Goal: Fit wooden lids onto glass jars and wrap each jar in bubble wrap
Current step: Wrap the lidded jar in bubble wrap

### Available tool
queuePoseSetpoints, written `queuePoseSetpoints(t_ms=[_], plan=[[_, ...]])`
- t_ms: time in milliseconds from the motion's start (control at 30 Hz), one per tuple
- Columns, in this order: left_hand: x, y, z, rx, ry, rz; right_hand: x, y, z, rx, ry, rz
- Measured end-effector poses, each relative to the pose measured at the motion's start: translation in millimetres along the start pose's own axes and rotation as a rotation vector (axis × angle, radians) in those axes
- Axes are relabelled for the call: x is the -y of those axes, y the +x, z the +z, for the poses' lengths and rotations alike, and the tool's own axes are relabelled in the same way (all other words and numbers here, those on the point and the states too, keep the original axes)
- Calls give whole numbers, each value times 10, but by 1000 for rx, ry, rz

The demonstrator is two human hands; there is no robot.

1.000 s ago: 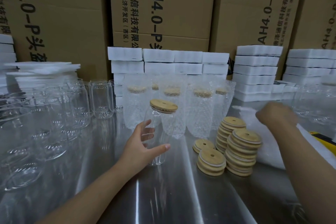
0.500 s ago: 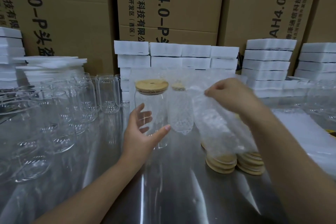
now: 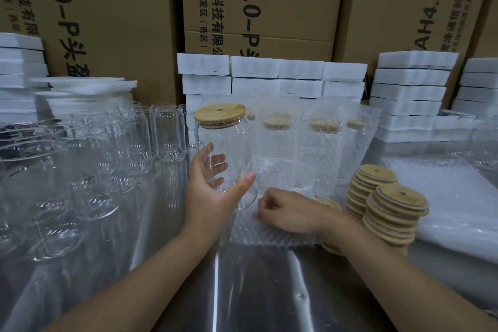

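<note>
While the left hand [image 3: 213, 191] loosely cups the lidded jar [image 3: 229, 159] and the right hand [image 3: 291, 213] pinches bubble wrap [image 3: 269, 232], that slick glass could honestly slip.

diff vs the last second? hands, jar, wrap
The right hand reached right, took a bubble wrap sheet, carried it left and now presses it flat on the table beside the jar. The left hand kept hold of the jar. Lid still on; lid stacks and wrapped jars unchanged.
</note>
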State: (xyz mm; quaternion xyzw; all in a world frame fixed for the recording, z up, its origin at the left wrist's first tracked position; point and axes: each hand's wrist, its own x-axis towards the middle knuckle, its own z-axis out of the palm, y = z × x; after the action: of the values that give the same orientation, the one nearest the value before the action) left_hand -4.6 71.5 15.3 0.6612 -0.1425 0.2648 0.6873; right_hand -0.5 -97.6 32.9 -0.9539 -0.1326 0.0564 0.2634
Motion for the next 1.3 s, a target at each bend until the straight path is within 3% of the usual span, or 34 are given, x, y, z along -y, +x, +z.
queuePoseSetpoints(t_ms=[133, 367, 633, 967, 1300], plan=[[-17, -5, 5, 2, -10, -3, -10, -49, 5, 112, -54, -80], [-40, -22, 22, -6, -25, -6, -6, -64, 11, -35, -199, -191], [-78, -55, 61, -4, -83, -4, 92, -2, 192, -239, 158, -97], [-66, -94, 142, 146, -244, -114, 80, 34, 185, -230, 505, 31], [21, -28, 79, 55, -85, -60, 64, 24, 52, -219, 911, 239]])
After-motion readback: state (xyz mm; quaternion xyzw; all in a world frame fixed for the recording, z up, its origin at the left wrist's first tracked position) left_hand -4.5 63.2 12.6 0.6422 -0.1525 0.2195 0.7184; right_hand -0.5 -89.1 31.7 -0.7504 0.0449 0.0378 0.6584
